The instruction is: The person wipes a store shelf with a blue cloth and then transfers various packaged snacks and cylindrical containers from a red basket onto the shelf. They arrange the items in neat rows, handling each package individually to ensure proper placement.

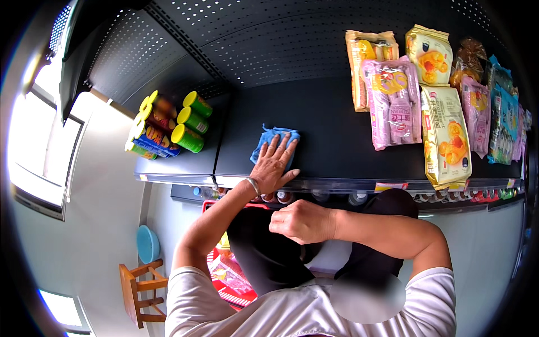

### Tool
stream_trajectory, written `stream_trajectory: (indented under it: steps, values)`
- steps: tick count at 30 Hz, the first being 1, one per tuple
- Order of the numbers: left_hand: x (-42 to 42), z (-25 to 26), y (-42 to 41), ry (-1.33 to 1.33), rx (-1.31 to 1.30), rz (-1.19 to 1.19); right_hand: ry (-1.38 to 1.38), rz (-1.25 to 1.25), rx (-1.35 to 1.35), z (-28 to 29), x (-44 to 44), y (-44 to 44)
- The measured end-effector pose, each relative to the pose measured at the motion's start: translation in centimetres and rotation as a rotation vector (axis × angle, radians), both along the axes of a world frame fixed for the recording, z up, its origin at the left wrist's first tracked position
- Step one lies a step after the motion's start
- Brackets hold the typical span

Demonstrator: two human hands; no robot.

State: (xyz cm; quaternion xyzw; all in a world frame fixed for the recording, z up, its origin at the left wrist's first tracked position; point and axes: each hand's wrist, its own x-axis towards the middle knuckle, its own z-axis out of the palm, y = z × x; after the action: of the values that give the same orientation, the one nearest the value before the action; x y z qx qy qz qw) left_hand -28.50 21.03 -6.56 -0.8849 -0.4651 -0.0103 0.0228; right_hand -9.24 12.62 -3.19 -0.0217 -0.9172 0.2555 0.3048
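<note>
My left hand (pixel 273 164) lies flat on a crumpled blue cloth (pixel 262 143), its fingers spread and the thumb out to the side. The cloth rests on the dark metal shelf (pixel 324 122), close to its front edge. A bracelet circles my left wrist. Curled into a loose fist, my right hand (pixel 303 222) hovers over my legs, in front of the shelf edge. Nothing shows in that fist, though its palm side is hidden. Packaged bread, including a pink bag (pixel 393 105) and a croissant bag (pixel 446 139), stands right of the cloth.
Yellow-lidded snack canisters (pixel 187 138) stand on the left shelf section. Bottles (pixel 284 196) line a lower shelf. A red basket (pixel 236 290) holding packages sits beside my leg. Farther left are a wooden stool (pixel 129 290) and a blue basin (pixel 147 244).
</note>
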Motion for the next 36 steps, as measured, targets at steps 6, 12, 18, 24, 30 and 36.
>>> stream_trajectory:
  steps: [6,12,18,24,30,36]
  values:
    - [5.5,1.0,2.4,-0.289,-0.32,-0.299,-0.067,-0.029,0.02,-0.2,0.4,0.3]
    - [6.4,0.5,6.0,-0.046,-0.113,-0.186,-0.075,-0.03,-0.023,-0.2,1.0,0.5]
    - [0.2,-1.2,12.4,-0.031,0.007,0.121,-0.073,-0.015,-0.012,-0.2,2.1,-0.2]
    - [-10.2,-3.9,19.0,-0.075,0.108,0.361,-0.123,-0.037,-0.009,1.0,4.7,-2.3]
    - [-13.0,-4.7,21.0,-0.063,0.086,0.496,-0.14,-0.08,0.012,0.8,6.6,-2.8]
    - [-0.9,-3.3,18.2,0.0,0.053,0.264,-0.156,-0.107,0.038,-0.3,7.0,-2.2]
